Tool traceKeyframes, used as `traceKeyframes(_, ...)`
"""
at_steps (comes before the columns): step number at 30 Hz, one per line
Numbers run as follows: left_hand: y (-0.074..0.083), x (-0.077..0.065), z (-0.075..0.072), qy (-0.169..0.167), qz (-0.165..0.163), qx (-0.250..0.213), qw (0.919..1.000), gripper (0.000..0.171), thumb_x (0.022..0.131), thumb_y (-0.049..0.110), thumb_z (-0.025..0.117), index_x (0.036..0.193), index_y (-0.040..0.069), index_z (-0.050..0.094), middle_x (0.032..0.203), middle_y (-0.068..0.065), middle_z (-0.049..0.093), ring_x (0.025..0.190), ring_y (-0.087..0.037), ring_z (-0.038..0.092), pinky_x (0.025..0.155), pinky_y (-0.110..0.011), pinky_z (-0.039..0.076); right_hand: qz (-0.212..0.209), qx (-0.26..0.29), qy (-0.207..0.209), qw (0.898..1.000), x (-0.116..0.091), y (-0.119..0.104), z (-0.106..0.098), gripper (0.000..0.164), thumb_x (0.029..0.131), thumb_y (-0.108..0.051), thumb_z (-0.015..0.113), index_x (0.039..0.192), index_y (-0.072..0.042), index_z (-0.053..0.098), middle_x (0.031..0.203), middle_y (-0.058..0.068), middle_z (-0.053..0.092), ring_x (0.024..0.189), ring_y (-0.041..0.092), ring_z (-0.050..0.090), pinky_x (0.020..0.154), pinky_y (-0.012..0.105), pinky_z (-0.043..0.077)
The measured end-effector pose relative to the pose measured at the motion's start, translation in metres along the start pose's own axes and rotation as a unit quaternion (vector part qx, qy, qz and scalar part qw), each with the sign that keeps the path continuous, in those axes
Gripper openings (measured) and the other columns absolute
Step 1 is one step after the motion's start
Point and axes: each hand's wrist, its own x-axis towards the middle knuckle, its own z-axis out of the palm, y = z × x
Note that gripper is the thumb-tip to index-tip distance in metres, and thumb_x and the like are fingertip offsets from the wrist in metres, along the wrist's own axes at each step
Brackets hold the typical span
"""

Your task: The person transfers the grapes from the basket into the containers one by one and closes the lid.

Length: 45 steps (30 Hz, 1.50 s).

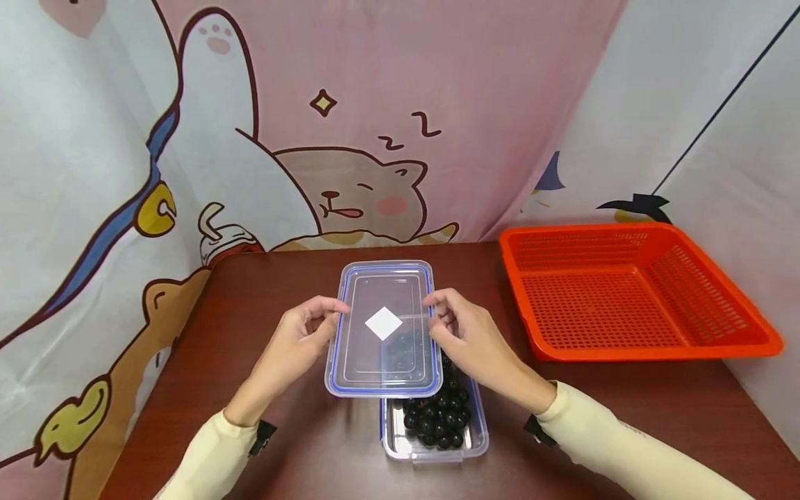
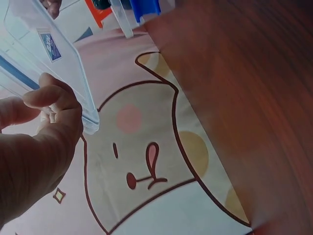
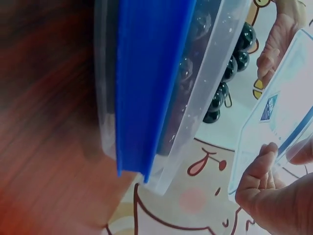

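Both hands hold a clear plastic lid (image 1: 359, 354) with a blue seal and a white diamond-shaped label. My left hand (image 1: 303, 340) pinches its left edge, thumb and fingers curled at the rim. On the opposite edge, my right hand (image 1: 471, 340) pinches it the same way. Behind the lid in the head view, and partly hidden by it, a clear food container (image 1: 431, 456) stands on the table. Shiny black grape-like balls (image 1: 437, 420) are heaped in it, rising above its rim in the right wrist view. That view also shows the container's blue side latch (image 3: 151, 83).
An orange-red perforated plastic basket (image 1: 656, 353) sits at the right of the brown table (image 1: 269, 278). A cartoon-printed curtain (image 1: 500, 83) hangs behind the table and along its sides.
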Motion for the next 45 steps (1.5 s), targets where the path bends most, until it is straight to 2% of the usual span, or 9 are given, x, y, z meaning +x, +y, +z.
traceKeyframes(6,-0.005,0.002,0.021,-0.035,0.039,-0.018,0.9984,0.025,0.099,0.002,0.061,0.123,0.007,0.067,0.089,-0.01,0.062,0.073,-0.015,0.058,0.064,-0.023,0.048,0.02,0.001,0.031,0.999,-0.015,0.01,-0.016,0.032,0.093,-0.006,0.061,0.122,-0.02,0.061,0.085,-0.006,0.059,0.071,0.012,0.056,0.062,0.024,0.047)
traceKeyframes(12,-0.003,0.009,0.031,-0.039,0.045,-0.081,0.995,0.057,0.098,0.003,0.066,0.15,0.004,0.04,0.09,-0.018,0.063,0.067,-0.015,0.056,0.056,-0.023,0.045,0.043,0.06,0.055,0.996,-0.021,0.016,-0.028,0.047,0.098,-0.01,0.065,0.142,-0.012,0.051,0.091,0.0,0.065,0.077,0.013,0.059,0.068,0.02,0.05)
traceKeyframes(18,0.004,0.013,0.033,-0.023,0.014,-0.091,0.9954,0.024,0.098,0.01,0.07,0.119,-0.001,0.07,0.089,-0.017,0.067,0.067,-0.016,0.06,0.059,-0.023,0.051,0.065,0.149,0.077,0.984,-0.019,0.017,-0.035,0.032,0.098,-0.015,0.071,0.129,-0.006,0.069,0.095,0.01,0.071,0.081,0.013,0.063,0.071,0.019,0.052)
traceKeyframes(23,0.011,0.012,0.033,0.013,0.027,-0.09,0.9955,0.017,0.096,0.01,0.074,0.108,-0.001,0.075,0.094,-0.013,0.072,0.079,-0.015,0.066,0.07,-0.024,0.056,0.057,0.141,0.086,0.985,-0.021,0.014,-0.038,0.024,0.099,-0.018,0.071,0.122,-0.016,0.077,0.102,0.004,0.071,0.087,0.014,0.061,0.069,0.021,0.049)
traceKeyframes(26,0.017,0.012,0.033,0.033,0.037,-0.103,0.9934,0.019,0.095,0.013,0.075,0.109,0.001,0.077,0.085,-0.006,0.069,0.07,-0.012,0.06,0.06,-0.022,0.049,0.053,0.121,0.1,0.986,-0.022,0.011,-0.043,0.024,0.099,-0.021,0.071,0.122,-0.022,0.077,0.097,0.0,0.07,0.08,0.015,0.056,0.062,0.024,0.044)
traceKeyframes(30,0.022,0.012,0.032,0.029,0.025,-0.149,0.9881,0.026,0.095,0.018,0.076,0.114,0.002,0.076,0.072,-0.006,0.068,0.059,-0.012,0.058,0.05,-0.021,0.044,0.067,0.154,0.087,0.982,-0.023,0.009,-0.051,0.027,0.1,-0.023,0.07,0.126,-0.021,0.076,0.081,0.008,0.068,0.063,0.016,0.056,0.051,0.026,0.042)
traceKeyframes(34,0.021,0.01,0.029,-0.002,0.024,-0.158,0.9872,0.029,0.098,0.017,0.071,0.123,0.002,0.073,0.087,-0.014,0.078,0.076,-0.023,0.075,0.063,-0.03,0.058,0.074,0.199,0.048,0.976,-0.024,0.012,-0.053,0.032,0.101,-0.021,0.067,0.132,-0.016,0.071,0.085,0.018,0.074,0.063,0.018,0.068,0.046,0.028,0.044)
traceKeyframes(37,0.02,0.009,0.028,-0.02,0.04,-0.151,0.9876,0.029,0.102,0.015,0.066,0.128,0.003,0.071,0.102,-0.017,0.078,0.085,-0.029,0.076,0.076,-0.039,0.061,0.059,0.2,0.028,0.978,-0.026,0.015,-0.053,0.033,0.103,-0.019,0.065,0.136,-0.016,0.068,0.098,0.014,0.078,0.072,0.019,0.073,0.047,0.029,0.044)
traceKeyframes(45,0.018,0.009,0.032,0.004,0.017,-0.16,0.987,0.03,0.1,0.022,0.07,0.121,0.001,0.074,0.102,-0.009,0.078,0.077,-0.021,0.074,0.075,-0.034,0.061,0.07,0.219,0.054,0.972,-0.027,0.02,-0.049,0.028,0.104,-0.018,0.061,0.128,-0.009,0.074,0.109,0.003,0.078,0.075,0.017,0.069,0.061,0.027,0.054)
